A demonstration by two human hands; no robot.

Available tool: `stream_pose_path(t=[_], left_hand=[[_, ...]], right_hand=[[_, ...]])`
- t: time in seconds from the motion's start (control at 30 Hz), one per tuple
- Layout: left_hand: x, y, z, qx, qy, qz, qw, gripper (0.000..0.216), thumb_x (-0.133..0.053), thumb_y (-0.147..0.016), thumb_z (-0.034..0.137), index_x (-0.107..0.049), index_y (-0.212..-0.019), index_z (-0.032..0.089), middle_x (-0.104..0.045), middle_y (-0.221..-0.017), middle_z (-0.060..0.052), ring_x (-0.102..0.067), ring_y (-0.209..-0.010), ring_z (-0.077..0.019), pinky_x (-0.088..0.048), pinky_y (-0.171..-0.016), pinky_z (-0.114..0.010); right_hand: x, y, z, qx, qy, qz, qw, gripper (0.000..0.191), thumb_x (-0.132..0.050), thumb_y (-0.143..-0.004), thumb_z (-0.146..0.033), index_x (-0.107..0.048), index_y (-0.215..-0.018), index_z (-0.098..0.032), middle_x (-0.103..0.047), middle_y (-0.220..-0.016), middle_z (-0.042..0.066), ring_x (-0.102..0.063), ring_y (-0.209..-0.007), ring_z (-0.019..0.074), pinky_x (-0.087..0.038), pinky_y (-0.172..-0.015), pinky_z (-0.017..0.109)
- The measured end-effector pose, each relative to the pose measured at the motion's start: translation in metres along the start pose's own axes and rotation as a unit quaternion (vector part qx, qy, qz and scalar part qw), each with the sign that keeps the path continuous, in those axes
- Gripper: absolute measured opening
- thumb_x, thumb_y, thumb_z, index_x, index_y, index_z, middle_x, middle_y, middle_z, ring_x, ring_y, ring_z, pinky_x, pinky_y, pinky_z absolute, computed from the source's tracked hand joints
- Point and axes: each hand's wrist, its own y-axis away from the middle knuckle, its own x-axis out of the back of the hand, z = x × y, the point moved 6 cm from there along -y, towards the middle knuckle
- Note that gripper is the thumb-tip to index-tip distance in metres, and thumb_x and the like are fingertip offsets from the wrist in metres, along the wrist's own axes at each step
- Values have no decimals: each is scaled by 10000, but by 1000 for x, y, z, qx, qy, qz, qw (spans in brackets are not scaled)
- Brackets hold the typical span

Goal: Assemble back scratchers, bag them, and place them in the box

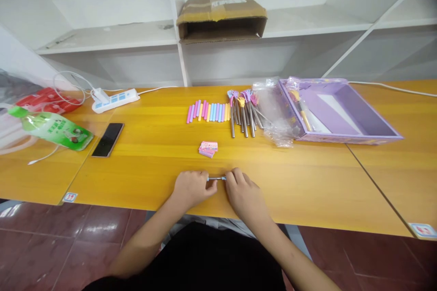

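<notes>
Close to the table's front edge, my left hand [193,188] and my right hand [244,191] are closed on opposite ends of what looks like a back scratcher [215,178]. Only its thin metal shaft and a little light blue at each end show; my fingers hide the rest. Just beyond my hands lies a small stack of pink and purple printed cards [207,148]. Farther back is a row of pastel tubes [209,111] in pink, purple, yellow and blue. To their right, several back scratchers [243,111] with hand-shaped coloured heads and metal shafts lie heaped together.
At the right, a purple open box [372,116] stands beside clear plastic bags [275,113]; a wrapped yellow back scratcher [303,113] leans in it. On the left are a phone [108,140], a green bottle [54,129] and a power strip [116,101]. A cardboard box [221,11] sits on the shelf.
</notes>
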Motion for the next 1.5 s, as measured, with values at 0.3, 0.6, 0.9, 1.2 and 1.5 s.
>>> stream_pose_path(t=[0.3, 0.6, 0.9, 1.2, 1.5], left_hand=[[8, -1, -5, -22, -3, -28, 999, 505, -452, -1068, 563, -782, -1001, 186, -808, -887, -134, -787, -821, -301, -553, -754, -371], [16, 20, -46, -33, -53, -52, 997, 488, -399, -1107, 537, -721, -941, 210, -798, -859, -98, -774, -785, -279, -486, -671, -320], [27, 50, -181, -41, -60, -20, 997, 410, -427, -1079, 491, -636, -852, 221, -714, -724, -60, -695, -672, -237, -417, -647, -302], [17, 46, -178, -36, -83, -12, 996, 377, -447, -1067, 482, -631, -865, 223, -741, -789, -66, -721, -769, -254, -417, -685, -308], [21, 45, -170, -30, -72, -7, 997, 286, -428, -1043, 403, -603, -892, 234, -765, -830, -48, -731, -798, -232, -447, -704, -306]], right_hand=[[0, -2, 7, 29, 20, -31, 999, 153, -554, -1032, -82, -598, -1093, -214, -651, -997, 36, -588, -785, 173, -335, -660, 314], [16, 22, 67, 64, 12, 54, 996, 405, -516, -972, 13, -642, -1276, -222, -748, -1172, 41, -667, -909, 173, -434, -791, 306], [39, 84, 261, -86, 82, 84, 989, 401, -419, -1056, -137, -763, -1207, -278, -798, -1194, 98, -732, -923, 164, -482, -807, 301], [6, 94, 262, -123, -22, -28, 992, 258, -489, -1079, -310, -666, -1264, -282, -704, -1376, 146, -748, -907, 209, -480, -684, 339], [1, 88, 249, -179, -124, 13, 976, 366, -404, -1098, -384, -672, -1309, -250, -678, -1346, 109, -739, -1044, 222, -556, -780, 323]])
